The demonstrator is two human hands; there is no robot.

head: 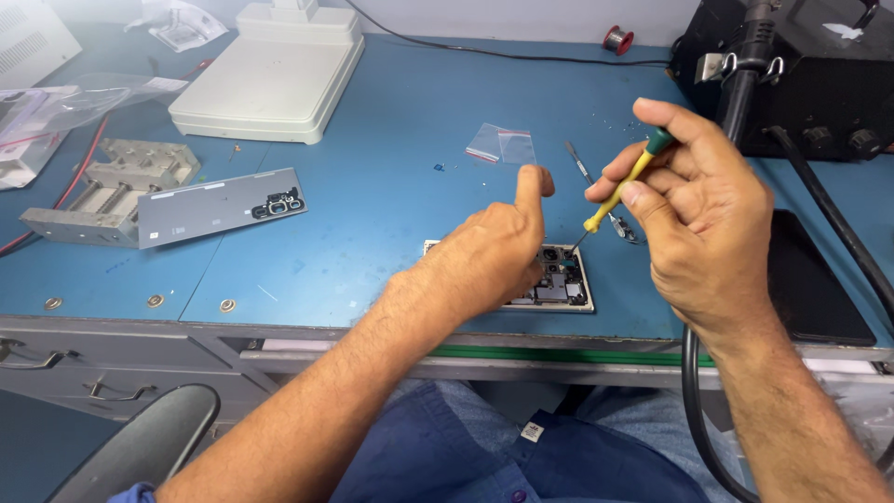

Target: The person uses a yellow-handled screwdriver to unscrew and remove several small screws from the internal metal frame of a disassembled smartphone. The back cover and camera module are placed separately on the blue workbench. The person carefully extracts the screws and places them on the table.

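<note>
Opened phone (pixel 559 279) lies under left hand (pixel 498 247); right hand (pixel 694 219) grips screwdriver (pixel 624 186).

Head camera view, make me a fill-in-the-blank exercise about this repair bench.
1. The right hand holds a screwdriver with a ____ handle.
2. The left hand rests on an opened ____.
3. The detached grey back cover lies on the ____ side of the blue bench.

Missing words: yellow; phone; left
</note>
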